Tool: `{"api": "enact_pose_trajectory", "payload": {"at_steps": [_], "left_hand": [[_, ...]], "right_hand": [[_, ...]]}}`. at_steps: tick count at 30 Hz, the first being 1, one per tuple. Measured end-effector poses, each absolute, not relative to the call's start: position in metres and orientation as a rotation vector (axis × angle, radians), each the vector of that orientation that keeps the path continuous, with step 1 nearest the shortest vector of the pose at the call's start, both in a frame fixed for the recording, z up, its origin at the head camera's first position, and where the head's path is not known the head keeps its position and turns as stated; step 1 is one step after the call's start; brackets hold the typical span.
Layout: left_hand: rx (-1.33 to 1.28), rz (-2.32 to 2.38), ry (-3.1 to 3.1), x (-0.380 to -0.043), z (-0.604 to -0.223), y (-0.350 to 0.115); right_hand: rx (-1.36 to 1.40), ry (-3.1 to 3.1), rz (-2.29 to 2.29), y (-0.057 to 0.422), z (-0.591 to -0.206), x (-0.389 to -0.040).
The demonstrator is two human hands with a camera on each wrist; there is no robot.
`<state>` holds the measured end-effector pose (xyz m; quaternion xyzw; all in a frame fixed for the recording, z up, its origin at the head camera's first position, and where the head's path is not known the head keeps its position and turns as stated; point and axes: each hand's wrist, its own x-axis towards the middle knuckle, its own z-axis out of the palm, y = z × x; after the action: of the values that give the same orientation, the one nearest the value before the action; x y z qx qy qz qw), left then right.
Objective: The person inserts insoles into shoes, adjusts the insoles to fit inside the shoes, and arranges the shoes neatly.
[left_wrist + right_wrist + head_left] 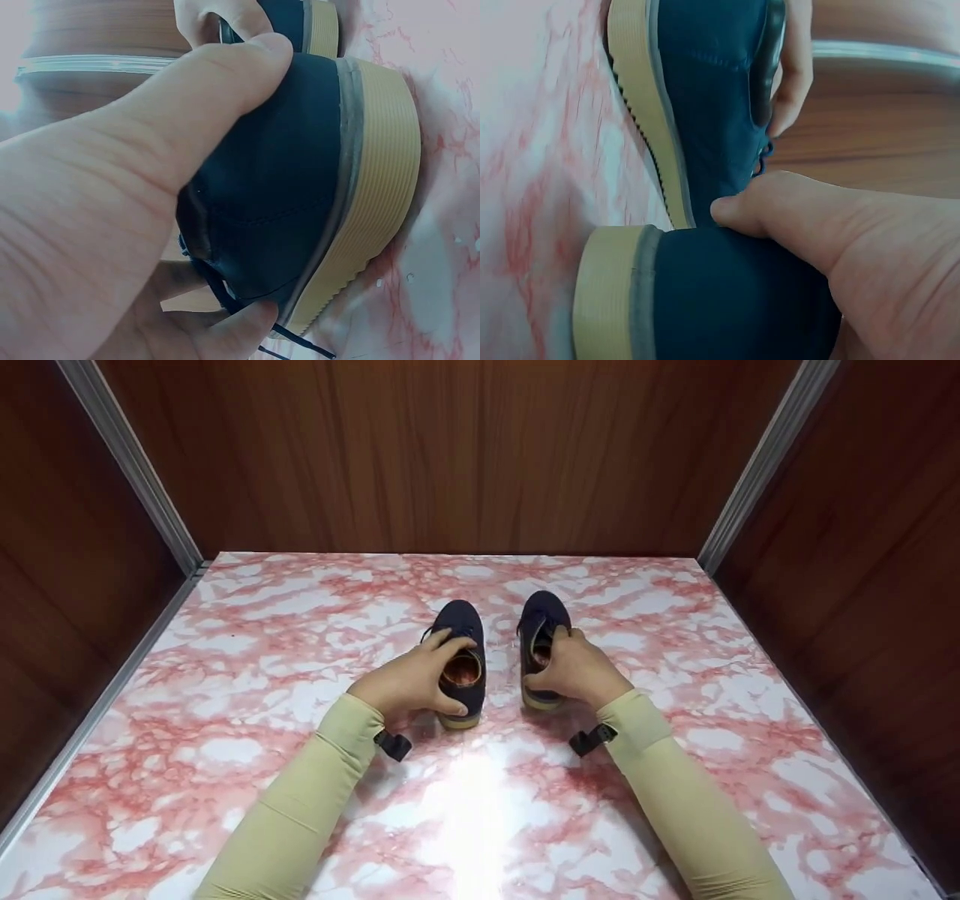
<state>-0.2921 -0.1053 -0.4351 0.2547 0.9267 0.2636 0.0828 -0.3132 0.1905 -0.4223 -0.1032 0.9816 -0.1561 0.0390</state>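
A pair of dark blue lace-up shoes with ribbed tan soles stands side by side, toes pointing away from me. My left hand grips the left shoe, thumb at the heel and fingers over the laced side of the opening. My right hand holds the right shoe in much the same way, its thumb by the heel and its fingers near the laces. In the left wrist view, a loose lace hangs beside the fingertips. I cannot tell whether the soles fully touch the surface.
Under the shoes lies a red-and-white marbled surface. Brown wood-grain panels rise at the back and on both sides, joined by grey metal corner strips. A black strap sticks out from the left wrist, with a similar one at the right.
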Motion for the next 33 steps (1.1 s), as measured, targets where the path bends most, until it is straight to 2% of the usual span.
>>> {"api": "enact_pose_trajectory", "payload": {"at_steps": [33], "left_hand": [[0.745,0.763,2.802,-0.290,-0.436,-0.100]], "right_hand": [[-0.485,2.971,-0.498,0.157,-0.424,-0.289]]}}
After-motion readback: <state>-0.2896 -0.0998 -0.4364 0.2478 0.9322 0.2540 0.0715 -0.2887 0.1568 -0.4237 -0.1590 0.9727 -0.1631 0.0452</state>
